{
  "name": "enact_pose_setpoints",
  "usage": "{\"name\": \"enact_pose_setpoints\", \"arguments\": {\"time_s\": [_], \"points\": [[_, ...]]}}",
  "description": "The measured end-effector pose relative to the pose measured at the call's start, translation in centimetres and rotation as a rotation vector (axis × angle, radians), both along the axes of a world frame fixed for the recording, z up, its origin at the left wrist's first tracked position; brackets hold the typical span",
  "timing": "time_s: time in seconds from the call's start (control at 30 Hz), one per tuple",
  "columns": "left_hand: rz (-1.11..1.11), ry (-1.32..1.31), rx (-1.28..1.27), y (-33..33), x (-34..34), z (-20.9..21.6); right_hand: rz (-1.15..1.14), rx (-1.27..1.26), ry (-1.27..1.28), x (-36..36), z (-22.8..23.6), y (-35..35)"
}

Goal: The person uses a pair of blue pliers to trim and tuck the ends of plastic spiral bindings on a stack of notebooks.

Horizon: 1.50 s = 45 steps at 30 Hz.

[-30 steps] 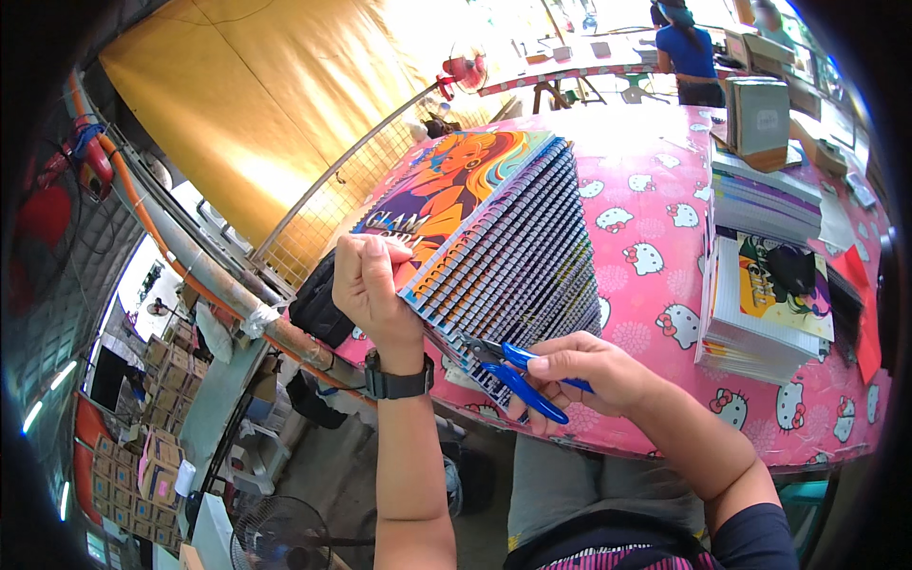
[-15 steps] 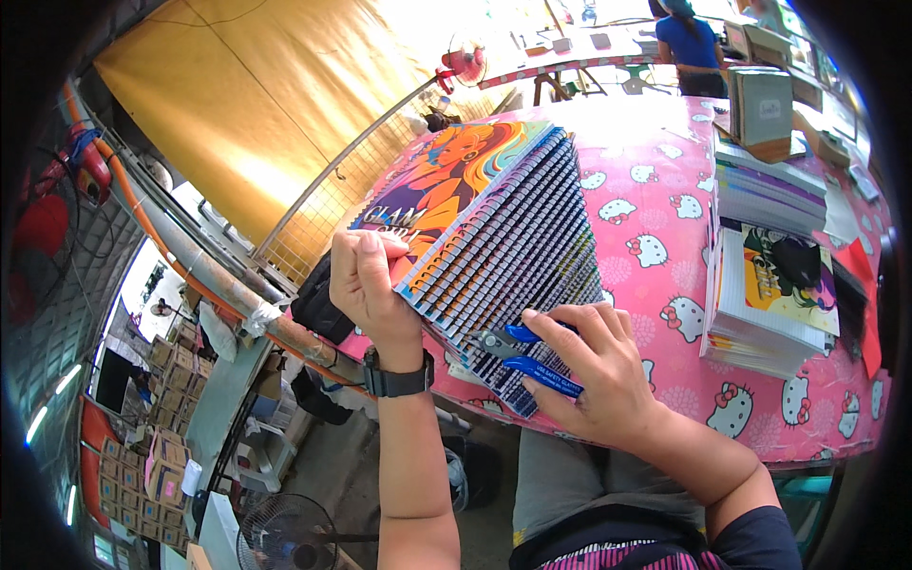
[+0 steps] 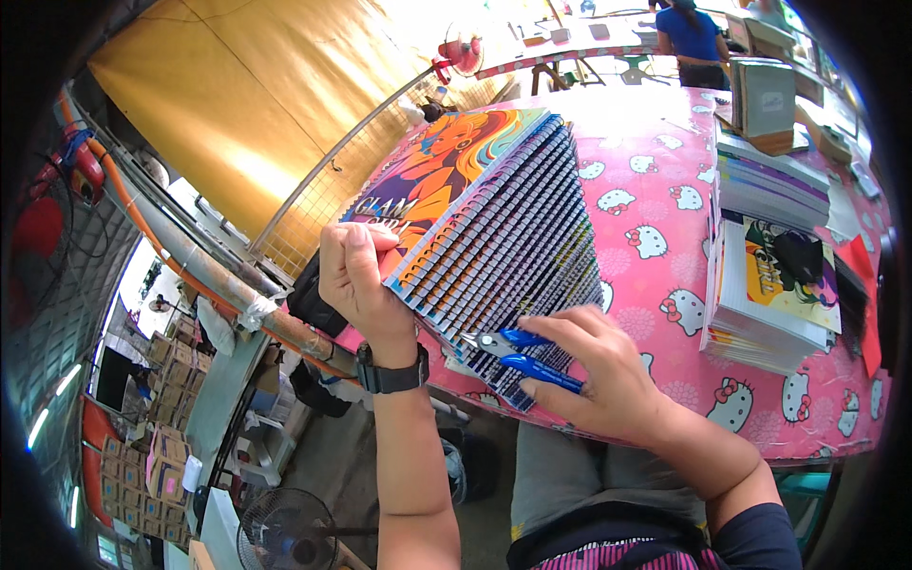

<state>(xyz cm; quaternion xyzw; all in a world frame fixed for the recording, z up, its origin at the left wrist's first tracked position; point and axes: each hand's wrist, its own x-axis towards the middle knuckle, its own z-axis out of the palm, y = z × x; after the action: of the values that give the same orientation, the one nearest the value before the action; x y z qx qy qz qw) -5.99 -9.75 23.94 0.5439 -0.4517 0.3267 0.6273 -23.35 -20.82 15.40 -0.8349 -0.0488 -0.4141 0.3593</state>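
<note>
A tall, fanned stack of spiral-bound notebooks (image 3: 503, 228) leans over the near edge of the table, its rows of wire coils facing me. The top notebook's cover (image 3: 446, 166) shows a colourful illustrated figure. My left hand (image 3: 361, 280), a dark watch on its wrist, is closed at the near left corner of that cover; whatever its curled fingers hold is hidden. In my right hand (image 3: 603, 370) are blue-handled cutting pliers (image 3: 537, 364). Their metal jaws point left, in front of the lower coils near the stack's bottom left edge.
Loose printed sheets and books (image 3: 769, 294) stand in piles on the right of the pink patterned tablecloth (image 3: 646, 204). A person in blue (image 3: 691, 38) is at the far tables. Left of the table run a pipe (image 3: 209, 266) and stacked boxes (image 3: 142, 484); a black fan (image 3: 285, 527) stands below.
The pliers have moved slightly left across the lower coils, with their jaws now nearer the stack's left edge. My left hand has shifted a little left, still closed at the corner.
</note>
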Motion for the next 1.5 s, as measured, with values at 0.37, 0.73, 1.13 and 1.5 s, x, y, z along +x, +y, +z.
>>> {"name": "enact_pose_setpoints", "arguments": {"time_s": [0.37,0.73,1.13,1.5], "points": [[-0.037,0.018,-0.030,-0.3,0.1,-0.1,-0.003,-0.071,-0.004,0.0,-1.0,0.4],[-0.049,0.003,-0.031,-0.2,0.3,-0.1,-0.243,-0.251,0.020,-1.5,0.9,1.1],[-0.013,-0.028,-0.015,-0.1,0.2,-0.1,0.250,0.369,0.364,-0.8,1.4,-0.3],[-0.016,0.005,-0.020,-0.1,0.2,-0.1,-0.134,-0.143,0.039,-1.1,0.0,0.8]]}}
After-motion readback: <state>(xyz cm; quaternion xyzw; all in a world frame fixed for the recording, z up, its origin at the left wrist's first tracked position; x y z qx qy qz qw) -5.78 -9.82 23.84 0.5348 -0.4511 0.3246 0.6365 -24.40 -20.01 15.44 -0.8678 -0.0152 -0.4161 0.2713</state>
